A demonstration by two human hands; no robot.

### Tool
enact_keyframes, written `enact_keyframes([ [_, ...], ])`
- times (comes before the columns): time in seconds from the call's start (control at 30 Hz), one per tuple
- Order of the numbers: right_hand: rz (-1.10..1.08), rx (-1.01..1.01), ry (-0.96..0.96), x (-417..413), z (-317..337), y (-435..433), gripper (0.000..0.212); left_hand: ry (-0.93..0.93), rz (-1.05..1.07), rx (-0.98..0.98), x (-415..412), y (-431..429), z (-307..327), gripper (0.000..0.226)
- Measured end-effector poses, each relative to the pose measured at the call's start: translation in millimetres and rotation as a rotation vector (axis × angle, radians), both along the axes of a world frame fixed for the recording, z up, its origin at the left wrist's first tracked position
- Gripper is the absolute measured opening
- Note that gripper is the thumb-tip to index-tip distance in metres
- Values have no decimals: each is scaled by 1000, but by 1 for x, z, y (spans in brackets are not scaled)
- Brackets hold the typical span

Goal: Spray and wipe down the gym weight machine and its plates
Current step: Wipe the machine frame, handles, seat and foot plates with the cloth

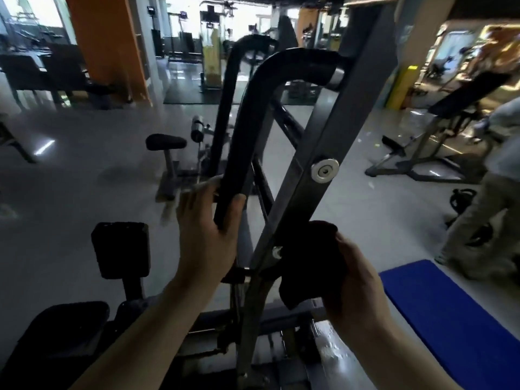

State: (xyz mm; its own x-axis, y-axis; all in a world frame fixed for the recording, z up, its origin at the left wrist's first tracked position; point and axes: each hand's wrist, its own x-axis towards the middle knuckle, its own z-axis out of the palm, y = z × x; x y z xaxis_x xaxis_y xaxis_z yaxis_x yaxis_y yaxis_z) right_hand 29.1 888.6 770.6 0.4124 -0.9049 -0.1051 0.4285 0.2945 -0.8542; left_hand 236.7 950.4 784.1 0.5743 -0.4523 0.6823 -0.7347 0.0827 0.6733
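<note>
Gripped black handle point(253, 114) at frame centre with left hand point(206, 229), fingers point(194, 198) curled round its lower end. Held dark cloth point(309, 263) against grey bar point(318, 153), lower right of centre, in right hand point(351, 280), fingers clamped on it.

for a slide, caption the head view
Left hand grips the black handle while the right hand holds a dark cloth against the grey frame.

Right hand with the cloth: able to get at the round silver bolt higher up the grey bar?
Probably yes: the right hand holds the cloth against that grey bar below the bolt, bare metal between. Left hand grips the handle alongside.
</note>
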Motion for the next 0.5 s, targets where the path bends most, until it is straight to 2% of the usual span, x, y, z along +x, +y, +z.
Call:
enact_keyframes([
  [0.17,-256,-10,-5,34,3,54,65,-6,-320,63,40,1,9,34],
  [0.23,-377,-94,13,42,16,63,66,-12,-397,103,51,-2,13,29],
  [0.33,-664,-418,91,54,65,63,51,-15,-459,134,59,-3,18,28],
  [0.43,-1010,-813,281,69,116,46,20,-37,-462,136,60,1,21,31],
  [0.5,-1050,-981,469,81,123,21,16,-9,-489,148,60,4,22,34],
])
